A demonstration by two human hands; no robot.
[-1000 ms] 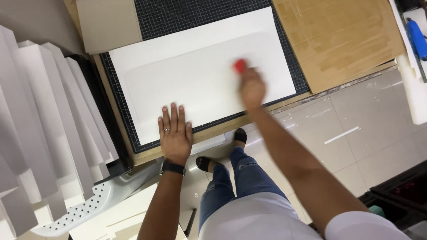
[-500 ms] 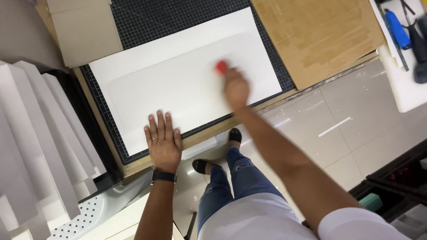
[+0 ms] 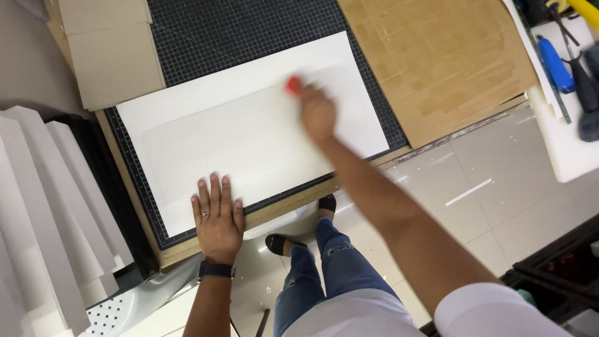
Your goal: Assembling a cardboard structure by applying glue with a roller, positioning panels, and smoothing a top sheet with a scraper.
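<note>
A large white sheet (image 3: 249,134) lies on a black gridded cutting mat (image 3: 237,37) on the workbench. My left hand (image 3: 216,218) rests flat, fingers spread, on the sheet's near edge and the bench rim. My right hand (image 3: 317,112) is stretched out over the sheet's right half, closed on a small red tool (image 3: 292,85) whose tip touches the sheet. The hand is motion-blurred. A fainter inner rectangle shows on the sheet.
A brown board (image 3: 437,62) lies right of the mat. Beige cardboard pieces (image 3: 112,56) sit at the upper left. White foam panels (image 3: 43,212) stand stacked at the left. Blue-handled tools (image 3: 552,62) lie on a white surface at right. Tiled floor and my legs are below.
The view has shifted, so the bench sits differently in frame. My right hand with the red tool stays over the sheet's right part. My left hand remains flat at the near edge.
</note>
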